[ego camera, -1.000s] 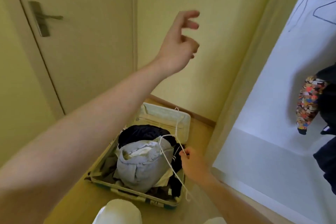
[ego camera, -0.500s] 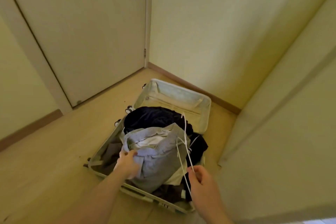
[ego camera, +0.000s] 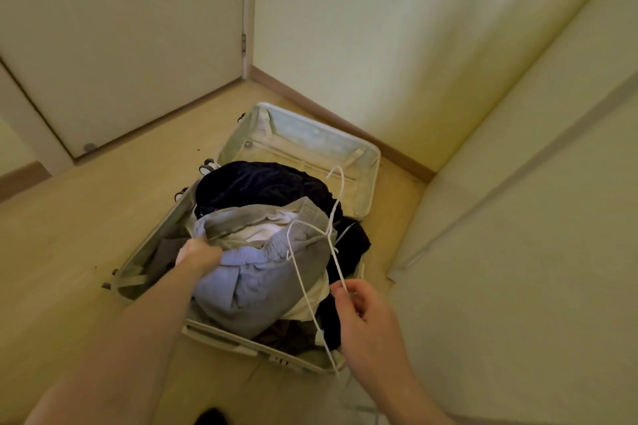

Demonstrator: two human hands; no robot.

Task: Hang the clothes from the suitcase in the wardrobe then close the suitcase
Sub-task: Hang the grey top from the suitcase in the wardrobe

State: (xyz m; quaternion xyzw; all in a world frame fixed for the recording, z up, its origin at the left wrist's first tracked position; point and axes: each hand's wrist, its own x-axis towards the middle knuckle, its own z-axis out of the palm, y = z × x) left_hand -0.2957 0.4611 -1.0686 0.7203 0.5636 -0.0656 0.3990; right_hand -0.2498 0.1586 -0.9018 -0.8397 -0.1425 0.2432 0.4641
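An open pale suitcase [ego camera: 367, 183] lies on the floor, heaped with clothes. On top sits a grey garment [ego camera: 262, 272], with a dark navy garment [ego camera: 259, 186] behind it and more dark clothes at the right side. My left hand [ego camera: 196, 254] grips the grey garment at its left edge. My right hand [ego camera: 362, 314] pinches a thin white wire hanger [ego camera: 333, 217] that rises over the right part of the pile, its hook pointing toward the lid.
A closed pale door [ego camera: 121, 45] stands at the back left, a yellow wall behind the suitcase. A pale wardrobe panel [ego camera: 518, 217] runs along the right, close to the suitcase. Bare wooden floor [ego camera: 86, 224] lies to the left.
My left arm came down from mid-air and took hold of the grey garment. The view tilted down toward the suitcase. My right hand kept the hanger.
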